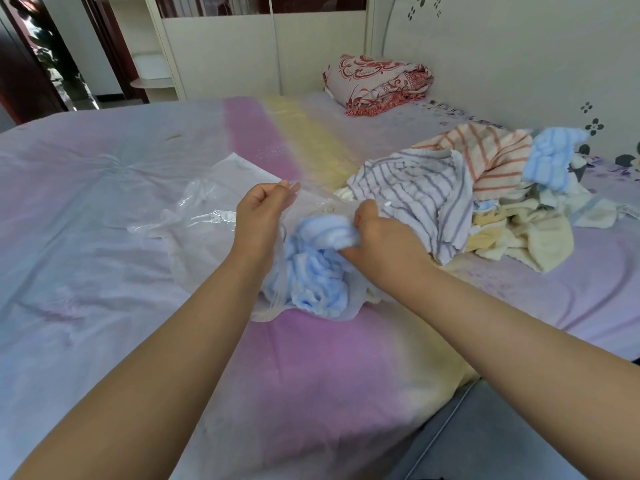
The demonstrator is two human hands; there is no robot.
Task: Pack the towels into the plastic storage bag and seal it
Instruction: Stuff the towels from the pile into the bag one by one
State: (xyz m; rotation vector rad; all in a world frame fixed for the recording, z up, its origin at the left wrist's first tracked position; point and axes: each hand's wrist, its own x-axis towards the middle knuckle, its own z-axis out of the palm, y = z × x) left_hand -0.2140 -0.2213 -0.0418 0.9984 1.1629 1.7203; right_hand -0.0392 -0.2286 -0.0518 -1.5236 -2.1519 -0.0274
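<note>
Pastel-sheeted bed (104,202) beside flower-patterned wall (502,46), white shelves (145,46) behind.

You have open bedsheet (86,202) to the left of the plastic bag (207,202) and in front of it toward you, while the heap of towels (450,188) crowds its right side and a folded blanket (377,83) lies well behind.

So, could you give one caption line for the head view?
Left hand holds plastic bag open; right hand pushes blue towel inside.
</note>
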